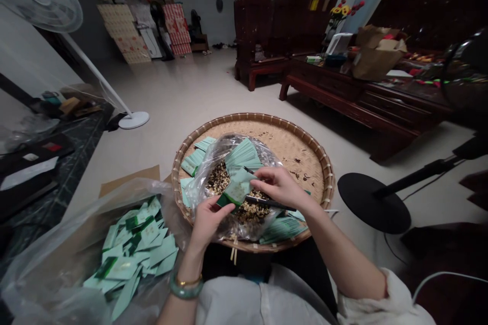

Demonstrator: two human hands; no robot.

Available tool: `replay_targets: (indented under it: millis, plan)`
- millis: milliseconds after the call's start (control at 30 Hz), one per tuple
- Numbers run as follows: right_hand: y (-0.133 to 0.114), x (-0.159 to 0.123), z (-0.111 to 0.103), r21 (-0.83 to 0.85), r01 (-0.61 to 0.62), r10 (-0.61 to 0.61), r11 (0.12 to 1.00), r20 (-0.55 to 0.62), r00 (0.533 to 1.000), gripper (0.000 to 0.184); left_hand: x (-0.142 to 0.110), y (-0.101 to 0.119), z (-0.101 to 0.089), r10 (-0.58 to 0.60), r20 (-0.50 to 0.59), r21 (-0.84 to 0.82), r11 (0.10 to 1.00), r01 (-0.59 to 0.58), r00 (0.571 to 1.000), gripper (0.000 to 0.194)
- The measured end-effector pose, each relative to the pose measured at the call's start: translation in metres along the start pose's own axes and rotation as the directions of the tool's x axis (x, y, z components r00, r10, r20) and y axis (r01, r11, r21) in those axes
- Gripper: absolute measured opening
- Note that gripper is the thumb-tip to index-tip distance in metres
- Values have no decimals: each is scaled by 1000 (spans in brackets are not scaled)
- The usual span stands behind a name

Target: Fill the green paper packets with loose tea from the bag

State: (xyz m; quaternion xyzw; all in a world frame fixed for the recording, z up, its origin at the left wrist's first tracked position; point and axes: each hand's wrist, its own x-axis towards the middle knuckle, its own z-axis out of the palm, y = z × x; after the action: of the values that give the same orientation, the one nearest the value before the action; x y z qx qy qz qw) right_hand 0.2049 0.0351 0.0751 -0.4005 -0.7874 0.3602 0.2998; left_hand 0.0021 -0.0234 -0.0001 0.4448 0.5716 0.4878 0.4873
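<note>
My left hand [212, 216] pinches the lower, dark green end of a small pale green packet [238, 187], thumb on top. At the packet's upper right edge, the fingers of my right hand [276, 183] are closed. A slim black tool [269, 203] runs beneath that hand; its kind and whether the hand grips it cannot be told. Under both hands, an open clear plastic bag [202, 167] holds a loose mix of dark and pale dried bits [253, 213]. A fanned stack of pale green packets [244, 155] lies on the bag's far side.
The bag sits in a round woven bamboo tray [305, 150], with more packets [284, 228] along its rim. At left, a large plastic bag [57, 233] contains many packets [141, 244]. A white standing fan [133, 120], a black stand base [373, 203] and a wooden table [343, 89] surround it.
</note>
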Motion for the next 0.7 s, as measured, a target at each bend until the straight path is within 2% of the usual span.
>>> replay_targets:
  millis: [100,267,400,467,600,700]
  plan:
    - [7,-1,-1,106,-105,100,989,54,994,30,-2,3,1,-24,9,-51,998,24,1000,26]
    - [15,-5,-3,314,-205,170,927,138,976,27,-1,6,4,-33,19,-82,996,35,999,24]
    - [17,-6,-2,297,-215,162,930,193,968,19,2,15,7,-3,73,-167,986,15,997,44]
    - [17,-6,2,278,-220,160,935,223,962,15,5,18,10,-18,99,-176,984,35,995,42]
    - [20,-4,14,368,-231,185,901,155,970,16,9,13,20,-104,4,-246,964,102,995,32]
    - [26,-4,26,518,-221,234,826,41,971,32,8,7,26,-158,-42,-364,922,132,987,32]
